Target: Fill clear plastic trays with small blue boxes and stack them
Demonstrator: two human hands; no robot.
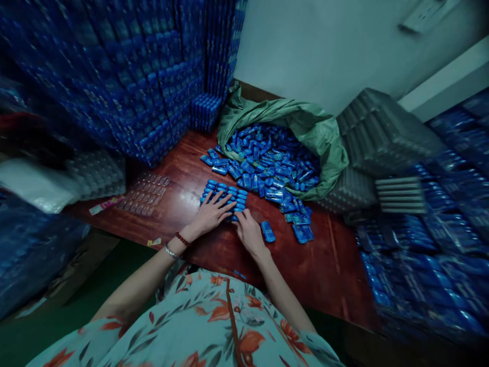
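In front of me a block of small blue packets [221,189] lies in neat rows on the red-brown wooden table [214,244]. My left hand [208,214] rests flat across the rows, its fingers spread and touching the packets. At the block's near right corner, the fingers of my right hand [249,232] are curled together on a small blue packet, mostly hidden by them. Whatever holds the rows from below is covered. A single loose blue packet [268,231] lies just right of my right hand.
Loose blue packets [267,148] spill from a green sack [321,122] at the back. A clear blister tray [147,193] lies to the left. Tall stacks of filled blue trays [153,86] rise at back left. Grey tray stacks [385,132] and more blue packs [420,265] stand right.
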